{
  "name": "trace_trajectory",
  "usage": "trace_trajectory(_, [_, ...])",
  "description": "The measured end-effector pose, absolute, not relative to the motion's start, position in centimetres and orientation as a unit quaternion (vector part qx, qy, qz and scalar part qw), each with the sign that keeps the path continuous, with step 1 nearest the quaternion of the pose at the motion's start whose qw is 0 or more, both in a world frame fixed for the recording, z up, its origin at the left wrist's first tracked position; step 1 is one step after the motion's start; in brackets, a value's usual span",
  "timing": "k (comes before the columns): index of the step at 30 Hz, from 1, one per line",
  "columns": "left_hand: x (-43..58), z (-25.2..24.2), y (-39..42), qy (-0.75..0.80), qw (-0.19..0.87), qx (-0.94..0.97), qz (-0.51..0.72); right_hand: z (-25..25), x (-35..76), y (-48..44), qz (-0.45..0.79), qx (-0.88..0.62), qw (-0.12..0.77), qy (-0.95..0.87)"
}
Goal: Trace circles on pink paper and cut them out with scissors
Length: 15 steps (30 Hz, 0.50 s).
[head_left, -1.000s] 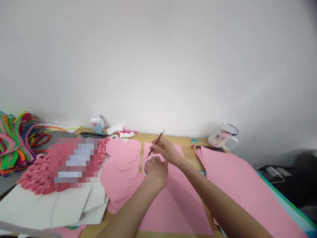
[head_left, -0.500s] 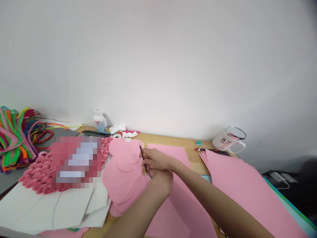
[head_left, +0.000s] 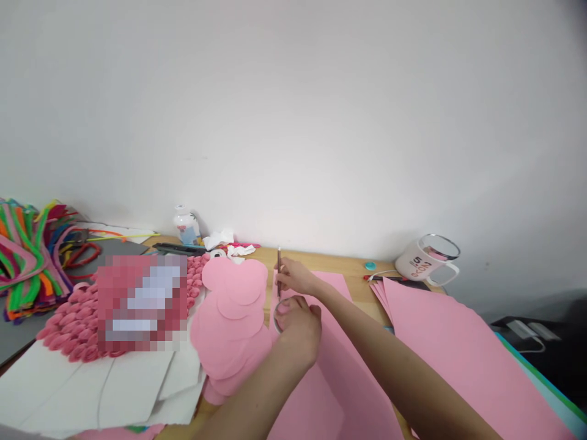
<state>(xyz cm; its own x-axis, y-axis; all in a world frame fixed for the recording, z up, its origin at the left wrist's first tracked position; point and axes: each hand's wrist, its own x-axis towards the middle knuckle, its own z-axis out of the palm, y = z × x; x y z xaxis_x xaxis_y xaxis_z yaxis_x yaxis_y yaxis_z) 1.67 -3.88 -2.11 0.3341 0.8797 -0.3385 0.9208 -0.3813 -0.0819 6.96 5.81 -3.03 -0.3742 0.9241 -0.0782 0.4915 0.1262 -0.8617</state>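
At lower centre of the frame, the right hand (head_left: 297,276) pinches a pencil (head_left: 279,275) near a round-rimmed piece (head_left: 276,319), which could slip on the pink sheet (head_left: 316,409) if the left hand (head_left: 300,327), its exact grip indiscernible, presses unevenly.

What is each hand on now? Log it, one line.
right hand: holds pencil | left hand: on round-rimmed object, over pink sheet | left of sheet: overlapping pink cutouts | right: white mug

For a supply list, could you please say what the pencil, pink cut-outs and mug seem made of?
Pencil: probably painted wood, by its slim dark shaft. Pink cut-outs: matte paper or thin card, flat with crisp edges. Mug: perhaps ceramic or enamelled metal, smooth white, silvery rim.
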Motion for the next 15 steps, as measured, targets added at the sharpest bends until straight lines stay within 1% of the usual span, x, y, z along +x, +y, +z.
trace_trajectory(7, [1.1, -1.3, -4.4, 0.546, 0.042, 0.825, -0.141, -5.3, 11.5, 4.7, 0.438, -0.563, 0.378, -0.591])
trace_trajectory(12, [0.6, -1.3, -4.5, 0.531, 0.032, 0.84, -0.103, -4.7, 14.3, 0.6, 0.442, -0.557, 0.462, -0.53])
trace_trajectory(15, [0.3, -1.4, -3.9, 0.517, 0.029, 0.854, -0.057, -4.3, 15.8, -2.9, 0.423, -0.561, 0.508, -0.498])
